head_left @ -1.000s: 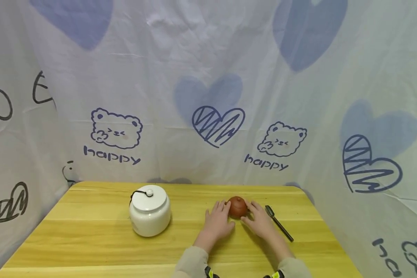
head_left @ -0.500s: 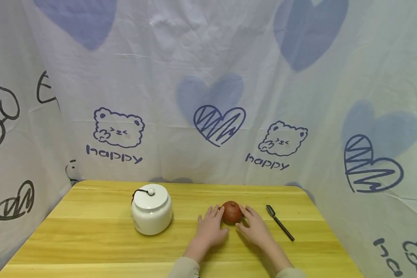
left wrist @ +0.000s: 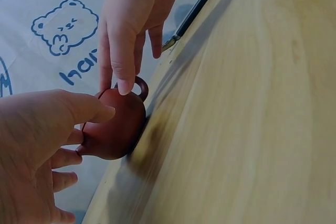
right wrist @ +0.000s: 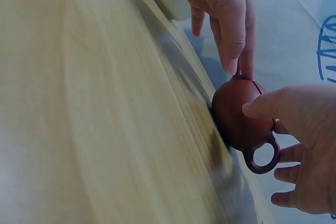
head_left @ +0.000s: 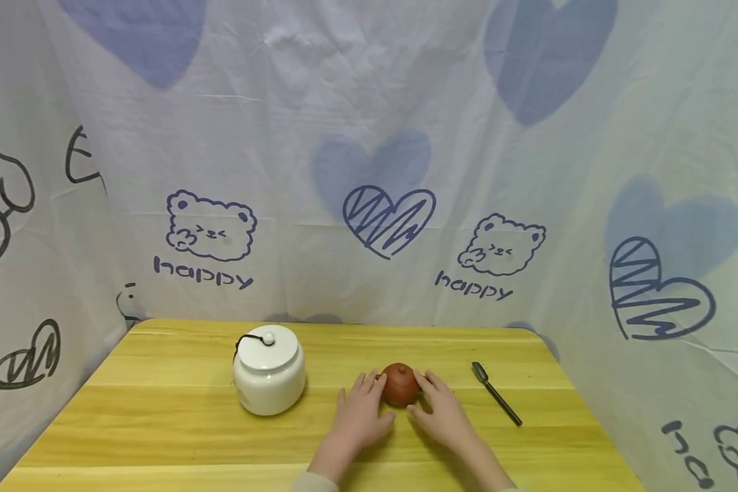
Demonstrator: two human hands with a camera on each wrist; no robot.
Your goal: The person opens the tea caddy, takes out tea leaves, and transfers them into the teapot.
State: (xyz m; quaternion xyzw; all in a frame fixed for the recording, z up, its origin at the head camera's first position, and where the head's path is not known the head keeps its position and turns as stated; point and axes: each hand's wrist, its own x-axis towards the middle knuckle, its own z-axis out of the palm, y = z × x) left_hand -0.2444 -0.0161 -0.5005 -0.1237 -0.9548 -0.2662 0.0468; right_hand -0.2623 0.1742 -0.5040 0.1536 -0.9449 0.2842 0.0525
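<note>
A small reddish-brown clay teapot [head_left: 400, 387] with its lid on stands on the wooden table between both hands. My left hand [head_left: 359, 413] holds its spout side, thumb against the front of the body and fingers reaching behind. From the handle side my right hand [head_left: 444, 413] holds it in the same way, the thumb on the body. In the right wrist view the loop handle [right wrist: 272, 163] shows beside the right fingers, several of them spread off the pot. The left wrist view shows the spout [left wrist: 89, 149] pointing toward the left fingers.
A white lidded jar [head_left: 269, 388] with a black cord on its knob stands to the left. Right of the right hand lies a slim black scoop-like tool [head_left: 497, 394]. A printed cloth [head_left: 301, 273] hangs behind the table [head_left: 190, 437].
Both hands have slid the teapot leftward and a little nearer the person along the table. The jar and the black tool stay in place, while the head view has shifted slightly.
</note>
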